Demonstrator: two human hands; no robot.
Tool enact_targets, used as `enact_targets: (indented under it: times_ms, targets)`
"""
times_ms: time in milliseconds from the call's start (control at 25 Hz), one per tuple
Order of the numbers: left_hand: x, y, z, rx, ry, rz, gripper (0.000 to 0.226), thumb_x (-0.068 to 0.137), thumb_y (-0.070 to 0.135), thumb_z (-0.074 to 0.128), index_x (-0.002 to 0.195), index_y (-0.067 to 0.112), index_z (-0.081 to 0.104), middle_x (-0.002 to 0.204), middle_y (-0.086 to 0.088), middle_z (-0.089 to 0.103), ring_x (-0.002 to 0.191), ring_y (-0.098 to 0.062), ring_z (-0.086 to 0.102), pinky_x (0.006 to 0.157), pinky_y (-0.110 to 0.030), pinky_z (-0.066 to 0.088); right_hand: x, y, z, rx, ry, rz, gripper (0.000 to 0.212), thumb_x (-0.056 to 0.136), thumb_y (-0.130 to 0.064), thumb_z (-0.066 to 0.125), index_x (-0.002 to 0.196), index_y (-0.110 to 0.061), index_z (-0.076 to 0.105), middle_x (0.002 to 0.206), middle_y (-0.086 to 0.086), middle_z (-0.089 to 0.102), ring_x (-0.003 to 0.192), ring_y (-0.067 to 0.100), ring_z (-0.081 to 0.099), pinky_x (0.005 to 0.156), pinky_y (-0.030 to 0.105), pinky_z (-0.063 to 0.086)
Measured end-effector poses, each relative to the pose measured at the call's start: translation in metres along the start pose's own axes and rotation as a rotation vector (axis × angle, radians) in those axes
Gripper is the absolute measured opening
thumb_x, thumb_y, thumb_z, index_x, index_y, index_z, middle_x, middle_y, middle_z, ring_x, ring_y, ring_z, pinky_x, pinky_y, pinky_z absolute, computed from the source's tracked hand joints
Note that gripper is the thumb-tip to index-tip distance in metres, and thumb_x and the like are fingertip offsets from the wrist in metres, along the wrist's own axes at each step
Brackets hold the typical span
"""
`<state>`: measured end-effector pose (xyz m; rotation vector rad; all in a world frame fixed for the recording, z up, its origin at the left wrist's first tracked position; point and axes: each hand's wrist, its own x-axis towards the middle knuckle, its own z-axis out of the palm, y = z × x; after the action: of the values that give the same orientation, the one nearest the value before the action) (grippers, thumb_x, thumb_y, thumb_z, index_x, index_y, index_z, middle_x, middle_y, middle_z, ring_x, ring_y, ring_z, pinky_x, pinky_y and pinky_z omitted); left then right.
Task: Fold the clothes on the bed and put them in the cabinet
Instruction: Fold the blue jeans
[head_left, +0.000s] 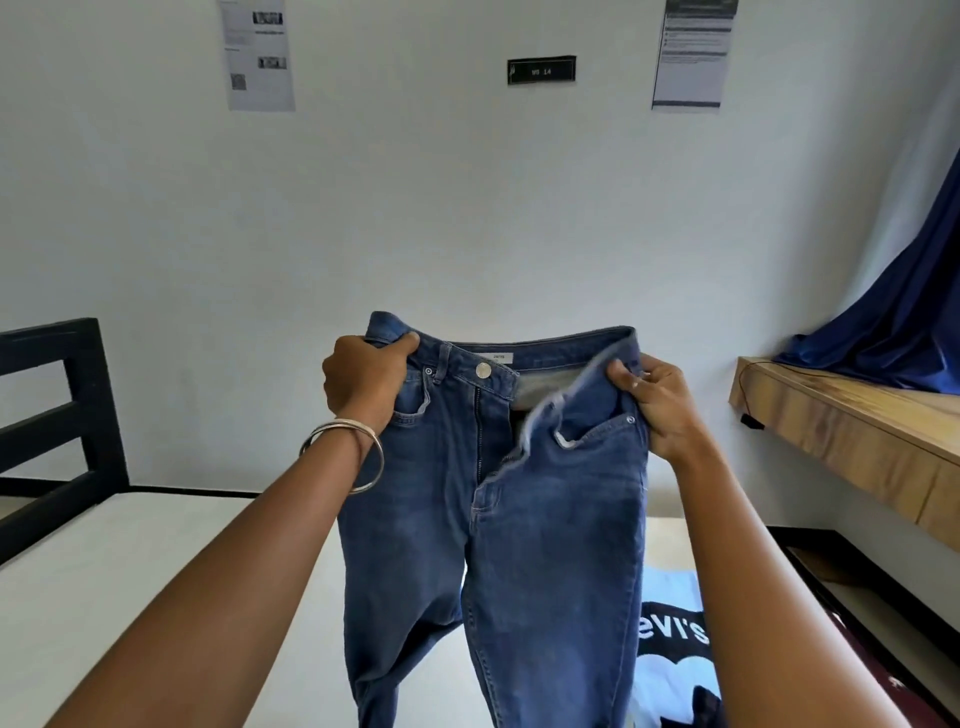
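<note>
Jeans (493, 519) held up by the waistband at frame centre, above the bed (130, 571).

Left hand (363, 382) gripped the waistband corner at centre left, fingers curled over the denim; right hand (660, 405) pinched the opposite corner at centre right, where the open fly sagged forward. Both hands were level and about equally near the garment. The long axis ran vertically, the legs hanging down toward the lower edge of the frame. Judged from this, the coming fold turned on bringing one hand across to the other, leg onto leg. A printed T-shirt (675, 639) lay on the mattress at lower right.
</note>
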<state>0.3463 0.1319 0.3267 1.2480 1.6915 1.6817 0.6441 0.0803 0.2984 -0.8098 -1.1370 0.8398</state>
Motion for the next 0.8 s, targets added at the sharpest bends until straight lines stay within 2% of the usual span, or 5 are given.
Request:
enact_targets:
  times_ms: [120,200,400,600,800]
  targets:
    - [-0.002,0.003,0.004,0.043,-0.074,-0.041,0.056,0.067,0.054,0.076,0.098,0.009,0.065,0.099,-0.008,0.065,0.086,-0.030,0.063,0.069,-0.033,0.049,0.014,0.004,0.029,-0.625,0.548,0.078,0.030,0.086,-0.028,0.072,0.071,-0.007,0.057,0.079,0.009,0.060,0.081,0.030,0.059,0.067,0.033,0.044]
    - [-0.006,0.007,0.007,0.048,-0.111,-0.034,0.053,0.069,0.051,0.074,0.098,0.009,0.061,0.100,-0.008,0.063,0.083,-0.027,0.059,0.069,-0.032,0.048,0.011,0.001,0.056,-0.800,0.676,0.099,0.026,0.091,-0.027,0.062,0.088,-0.001,0.059,0.092,0.015,0.059,0.092,0.037,0.059,0.070,0.033,0.040]
    - [-0.019,0.020,0.009,-0.021,-0.156,-0.052,0.055,0.068,0.049,0.073,0.101,0.007,0.061,0.100,-0.007,0.062,0.084,-0.025,0.062,0.072,-0.035,0.056,0.002,-0.007,0.103,-0.796,0.566,0.020,0.027,0.087,-0.019,0.055,0.106,0.000,0.061,0.104,0.015,0.063,0.097,0.038,0.060,0.073,0.032,0.038]
    - [-0.051,0.046,0.023,-0.187,-0.629,-0.080,0.052,0.077,0.047,0.070,0.106,0.005,0.065,0.099,-0.013,0.070,0.081,-0.026,0.070,0.056,-0.032,0.058,-0.009,-0.005,0.133,-0.505,0.212,0.124,0.022,0.091,-0.024,0.055,0.107,-0.009,0.058,0.109,0.010,0.064,0.096,0.028,0.064,0.085,0.039,0.056]
    - [-0.048,0.046,0.006,-0.321,-1.014,0.032,0.026,0.092,-0.004,0.045,0.107,-0.002,0.066,0.093,-0.006,0.072,0.093,-0.019,0.068,0.090,-0.035,0.056,-0.008,-0.009,0.107,-0.323,-0.074,0.072,0.057,0.082,-0.016,0.077,0.130,-0.007,0.048,0.112,0.014,0.067,0.098,0.027,0.070,0.083,0.042,0.060]
